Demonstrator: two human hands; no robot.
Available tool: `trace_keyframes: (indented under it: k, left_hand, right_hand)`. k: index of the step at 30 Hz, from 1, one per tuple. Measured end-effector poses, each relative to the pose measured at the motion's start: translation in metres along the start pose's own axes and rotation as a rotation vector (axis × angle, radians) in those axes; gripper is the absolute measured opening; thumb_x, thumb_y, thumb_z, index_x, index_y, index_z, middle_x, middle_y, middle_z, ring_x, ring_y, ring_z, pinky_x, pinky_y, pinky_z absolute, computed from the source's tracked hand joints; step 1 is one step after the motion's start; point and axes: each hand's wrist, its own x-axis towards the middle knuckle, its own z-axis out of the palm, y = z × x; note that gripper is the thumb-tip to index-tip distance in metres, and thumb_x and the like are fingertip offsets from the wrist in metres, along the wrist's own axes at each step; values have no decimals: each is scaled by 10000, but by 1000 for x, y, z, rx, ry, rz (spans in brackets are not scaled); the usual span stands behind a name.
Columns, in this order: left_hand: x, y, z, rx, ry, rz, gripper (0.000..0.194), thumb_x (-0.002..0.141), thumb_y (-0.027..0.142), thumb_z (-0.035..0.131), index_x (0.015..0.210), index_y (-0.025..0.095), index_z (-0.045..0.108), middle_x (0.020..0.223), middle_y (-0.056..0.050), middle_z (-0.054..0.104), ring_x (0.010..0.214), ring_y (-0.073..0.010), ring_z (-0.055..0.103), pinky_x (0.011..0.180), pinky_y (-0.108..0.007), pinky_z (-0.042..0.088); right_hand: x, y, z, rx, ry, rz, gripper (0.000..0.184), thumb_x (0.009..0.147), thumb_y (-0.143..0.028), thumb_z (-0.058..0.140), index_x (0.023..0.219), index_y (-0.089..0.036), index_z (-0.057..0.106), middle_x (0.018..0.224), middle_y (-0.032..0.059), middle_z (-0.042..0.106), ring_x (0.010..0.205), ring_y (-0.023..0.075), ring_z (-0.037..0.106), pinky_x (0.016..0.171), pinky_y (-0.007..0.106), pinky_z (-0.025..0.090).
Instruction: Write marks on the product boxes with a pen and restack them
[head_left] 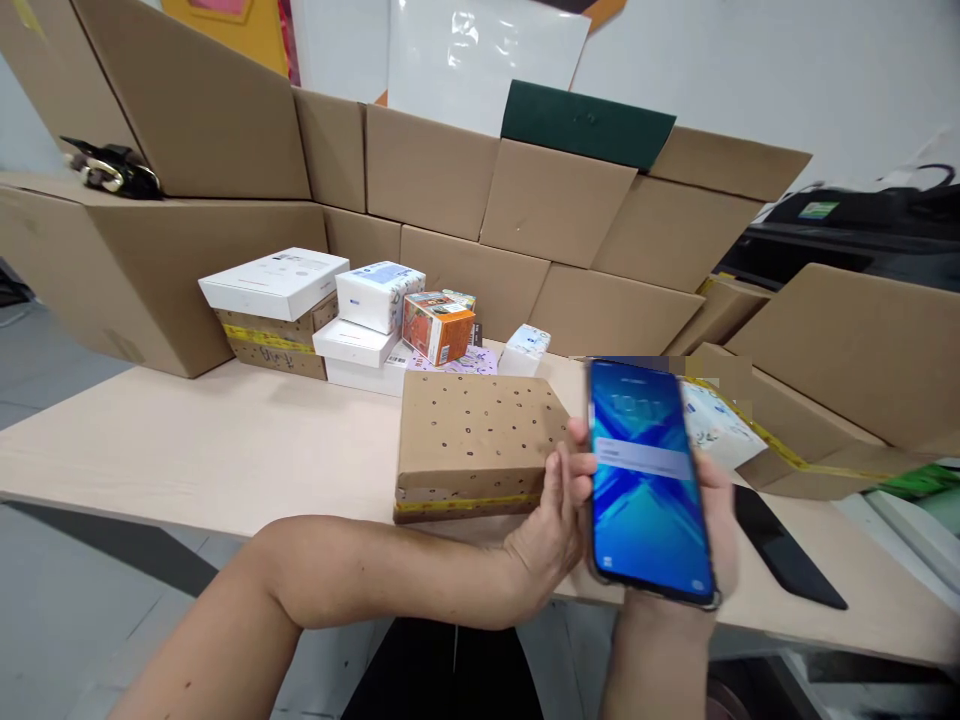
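Note:
A smartphone (646,480) with a lit blue screen is held upright over the table's front edge. My right hand (716,530) grips it from behind and below, fingers wrapped round its right side. My left hand (553,520) is closed on the phone's left edge, thumb and fingertips touching it. Just left of the phone lies a flat brown parcel (476,435) with small dots and yellow tape, right by my left hand.
A pale table (187,450) carries white boxes (274,280), an orange carton (439,325) and small packs. Large cardboard boxes (555,200) wall the back. An open taped carton (817,440) sits at right, and a dark flat object (787,555) lies by the front edge.

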Motion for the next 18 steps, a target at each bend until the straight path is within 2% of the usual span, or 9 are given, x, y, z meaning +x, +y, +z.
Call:
trace_keyframes:
  k: [3,4,5,7,9,12,15,18]
  left_hand:
    - [-14,-12,8,116,99,180,423,940,258,452,1309,126,610,1361,-160,607,1228,-328,623,1125,-560,438]
    - [-16,-13,10,141,110,198,408,951,269,449,1294,128,617,1352,-167,612,1201,-331,639,1119,-571,437]
    - [-15,-14,11,154,110,199,392,958,272,447,1277,129,624,1345,-173,616,1188,-332,647,1115,-578,434]
    - [-13,-13,10,142,102,182,370,965,266,441,1251,126,630,1342,-176,617,1185,-330,647,1107,-585,429]
    - [-11,-12,7,124,92,175,368,973,261,424,1246,116,624,1346,-178,615,1180,-330,649,1085,-578,442]
    - [-12,-14,-5,90,76,200,370,984,256,394,1239,110,619,1339,-177,625,1163,-327,660,1031,-542,485]
    - [-14,-21,-18,41,68,241,379,995,250,378,1275,111,592,1326,-177,636,1149,-326,669,986,-524,508]
    - [-13,-26,-25,3,72,250,368,1000,238,387,1297,116,568,1310,-183,645,1138,-323,674,972,-521,513]
  right_hand:
    - [-3,-12,-39,-391,220,-281,781,895,-689,162,1542,-277,305,1442,151,530,1187,341,613,920,528,526]
    - [-1,-14,-54,-486,287,-327,798,899,-673,143,1559,-243,266,1456,169,511,1228,354,592,929,528,525]
    - [2,-15,-70,-555,395,-327,804,901,-655,150,1551,-200,280,1438,190,519,1210,359,607,917,519,534]
    - [10,-11,-100,-714,598,-211,757,879,-596,322,1487,-148,379,1358,204,577,1091,354,669,880,500,549]
    - [17,-1,-123,-1031,677,-146,681,859,-553,444,1422,-171,473,1298,175,628,1089,345,660,943,501,505]
    - [25,21,-143,-1429,526,-163,665,867,-505,468,1419,-134,481,1304,194,625,1196,338,595,1030,477,434]
    - [27,41,-148,-1637,357,-149,689,894,-455,436,1463,-67,410,1249,233,645,1168,340,602,1011,478,432]
    - [28,50,-147,-1792,301,-90,645,919,-419,425,1460,-68,417,1200,236,661,1122,348,615,988,498,426]
